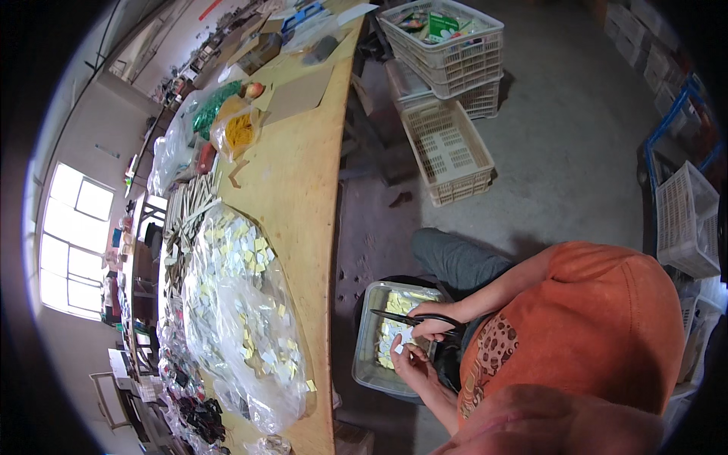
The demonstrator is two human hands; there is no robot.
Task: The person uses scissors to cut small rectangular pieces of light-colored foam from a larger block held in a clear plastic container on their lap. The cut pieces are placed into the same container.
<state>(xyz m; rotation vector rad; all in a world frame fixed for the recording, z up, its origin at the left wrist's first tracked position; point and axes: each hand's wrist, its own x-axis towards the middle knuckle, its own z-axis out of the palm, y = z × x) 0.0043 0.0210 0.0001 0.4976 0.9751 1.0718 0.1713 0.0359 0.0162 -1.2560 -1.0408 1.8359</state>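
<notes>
My right hand [435, 319] has its fingers through the handles of black-handled scissors [392, 315], whose dark blades point left over a clear plastic tub [364, 364]. Just below it in the picture, my left hand [414, 364] pinches a small white piece [406, 336], perhaps paper or card, between thumb and fingers. Inside the tub lie many small yellow and white pieces [392, 301], partly hidden by my hands. The tub sits low in front of me, close to the bent knee in grey trousers [458, 256].
Beside me runs a long wooden table [301, 187] with a large clear bag [244, 307] of similar pieces, bundled strips [190, 210] and a bag of yellow bands [239, 131]. White plastic crates [449, 153] stand on the floor. A blue-framed cart [648, 153] is at right.
</notes>
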